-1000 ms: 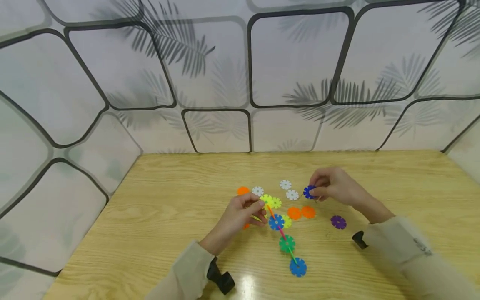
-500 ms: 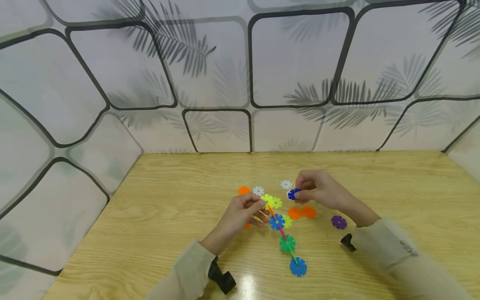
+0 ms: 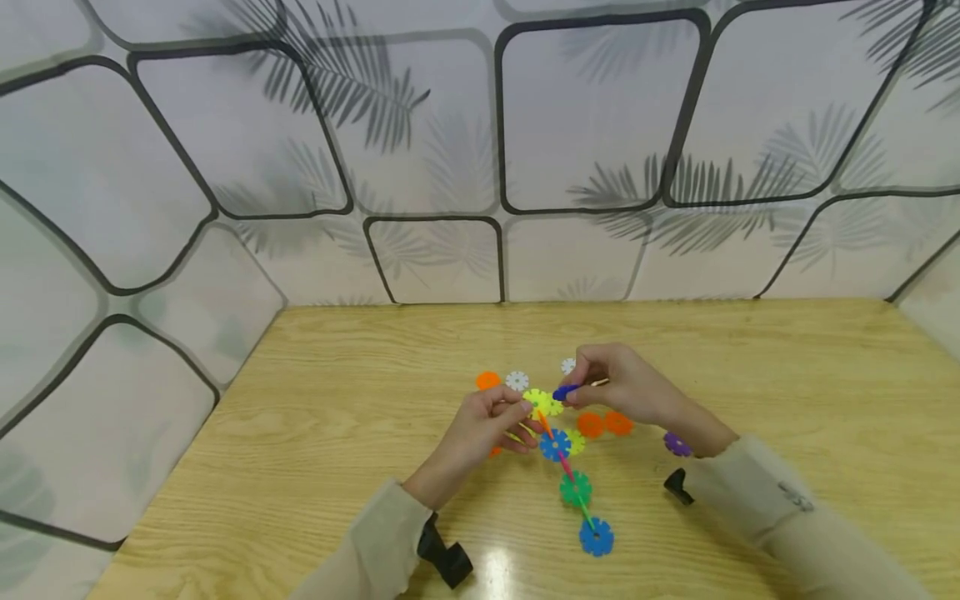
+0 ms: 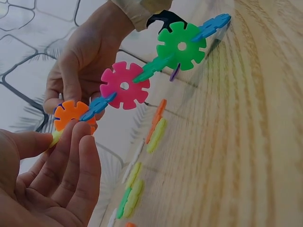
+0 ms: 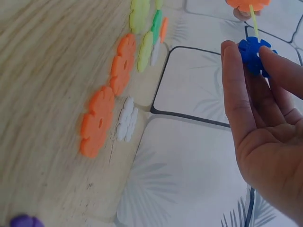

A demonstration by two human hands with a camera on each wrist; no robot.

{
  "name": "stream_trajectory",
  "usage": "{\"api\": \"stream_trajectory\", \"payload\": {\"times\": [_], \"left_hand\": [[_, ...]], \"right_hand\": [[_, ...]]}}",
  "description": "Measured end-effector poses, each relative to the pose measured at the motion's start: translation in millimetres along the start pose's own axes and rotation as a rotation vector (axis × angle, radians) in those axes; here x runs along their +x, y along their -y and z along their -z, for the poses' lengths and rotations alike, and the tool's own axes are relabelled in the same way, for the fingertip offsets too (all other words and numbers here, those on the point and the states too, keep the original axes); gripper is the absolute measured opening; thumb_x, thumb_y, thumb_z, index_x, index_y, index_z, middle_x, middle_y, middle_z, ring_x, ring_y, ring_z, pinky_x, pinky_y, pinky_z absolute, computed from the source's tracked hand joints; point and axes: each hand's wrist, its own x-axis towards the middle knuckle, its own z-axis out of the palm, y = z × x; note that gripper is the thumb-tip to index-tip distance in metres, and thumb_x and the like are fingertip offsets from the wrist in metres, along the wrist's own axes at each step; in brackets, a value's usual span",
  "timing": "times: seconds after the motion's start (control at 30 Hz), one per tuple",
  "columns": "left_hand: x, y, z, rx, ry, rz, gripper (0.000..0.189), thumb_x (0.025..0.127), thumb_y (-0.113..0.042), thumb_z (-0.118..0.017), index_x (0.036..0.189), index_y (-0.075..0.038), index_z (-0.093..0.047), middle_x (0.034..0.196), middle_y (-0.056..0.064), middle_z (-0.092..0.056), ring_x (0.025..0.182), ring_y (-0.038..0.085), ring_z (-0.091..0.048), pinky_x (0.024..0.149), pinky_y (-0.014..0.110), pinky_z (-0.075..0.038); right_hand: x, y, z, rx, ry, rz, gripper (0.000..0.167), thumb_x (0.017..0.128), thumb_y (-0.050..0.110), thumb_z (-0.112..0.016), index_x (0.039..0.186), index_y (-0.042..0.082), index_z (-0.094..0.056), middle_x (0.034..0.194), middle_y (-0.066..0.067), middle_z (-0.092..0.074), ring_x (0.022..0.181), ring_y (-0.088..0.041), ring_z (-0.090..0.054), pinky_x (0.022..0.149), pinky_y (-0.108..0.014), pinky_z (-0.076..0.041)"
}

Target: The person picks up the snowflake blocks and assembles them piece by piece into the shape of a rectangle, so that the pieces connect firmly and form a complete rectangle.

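In the head view my left hand (image 3: 480,421) pinches the yellow notched disc (image 3: 536,402) at the far end of a chain of slotted plastic discs. From there the chain runs through an orange disc (image 4: 73,116), a blue one (image 3: 555,445), a pink one (image 4: 124,85) and two green ones to an end blue disc (image 3: 597,537). My right hand (image 3: 626,383) holds a dark blue disc (image 5: 251,53) between thumb and fingers. In the right wrist view its edge is right at the edge of the yellow disc (image 5: 254,21).
On the wooden table (image 3: 337,375) lie loose discs: orange ones (image 3: 590,425), yellow ones (image 3: 576,441), white ones (image 3: 517,381) and a purple one (image 3: 677,443), partly behind the right wrist. A patterned wall covering (image 3: 442,258) stands along the back edge.
My right hand has moved left with the dark blue disc, bringing it to the yellow disc and turning it nearly edge-on. The left hand and chain stay almost still.
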Motion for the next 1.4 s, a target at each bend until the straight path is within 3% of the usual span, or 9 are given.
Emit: {"api": "stream_trajectory", "payload": {"times": [0.3,0.8,1.0,1.23,1.4], "left_hand": [[-0.2,1.0,1.1,0.021,-0.01,-0.008,0.017,0.105,-0.006,-0.055,0.107,0.01,-0.06,0.096,0.023,-0.074,0.071,0.012,-0.07,0.072,0.037,-0.061],[-1.5,0.5,3.1,0.028,-0.015,0.003,0.009,0.104,-0.001,-0.055,0.103,0.007,-0.059,0.092,0.021,-0.074,0.073,0.012,-0.071,0.075,0.035,-0.06],[-1.6,-0.5,1.3,0.04,-0.026,-0.033,0.01,0.103,0.0,-0.055,0.101,0.008,-0.059,0.09,0.022,-0.073,0.069,0.01,-0.069,0.075,0.038,-0.06],[-0.8,2.9,-1.3,0.027,-0.018,-0.021,0.014,0.104,-0.003,-0.056,0.101,0.01,-0.06,0.092,0.023,-0.074,0.066,0.007,-0.066,0.072,0.032,-0.059],[-0.4,2.9,-1.5,0.04,-0.037,-0.011,0.014,0.103,-0.004,-0.057,0.104,0.01,-0.061,0.092,0.021,-0.074,0.068,0.01,-0.068,0.073,0.035,-0.059]], "right_hand": [[3.5,2.1,-5.5,-0.079,0.014,0.041,0.019,0.089,-0.016,-0.067,0.08,-0.001,-0.06,0.096,-0.02,-0.074,0.09,-0.032,-0.073,0.076,-0.033,-0.06],[9.1,2.7,-14.7,-0.115,0.004,0.113,0.026,0.085,-0.02,-0.068,0.071,0.0,-0.061,0.09,-0.018,-0.074,0.084,-0.033,-0.073,0.073,-0.032,-0.06],[9.9,5.1,-15.2,-0.14,0.005,0.115,0.026,0.085,-0.022,-0.066,0.073,0.0,-0.059,0.092,-0.018,-0.073,0.086,-0.033,-0.072,0.076,-0.033,-0.06],[2.5,3.1,-7.6,-0.198,0.053,0.065,0.015,0.086,-0.016,-0.07,0.086,-0.003,-0.064,0.095,-0.016,-0.07,0.086,-0.028,-0.071,0.076,-0.032,-0.059],[-7.4,0.2,5.8,-0.258,0.052,0.002,0.011,0.088,-0.01,-0.072,0.094,-0.002,-0.067,0.096,-0.017,-0.07,0.083,-0.022,-0.07,0.073,-0.03,-0.058]]}}
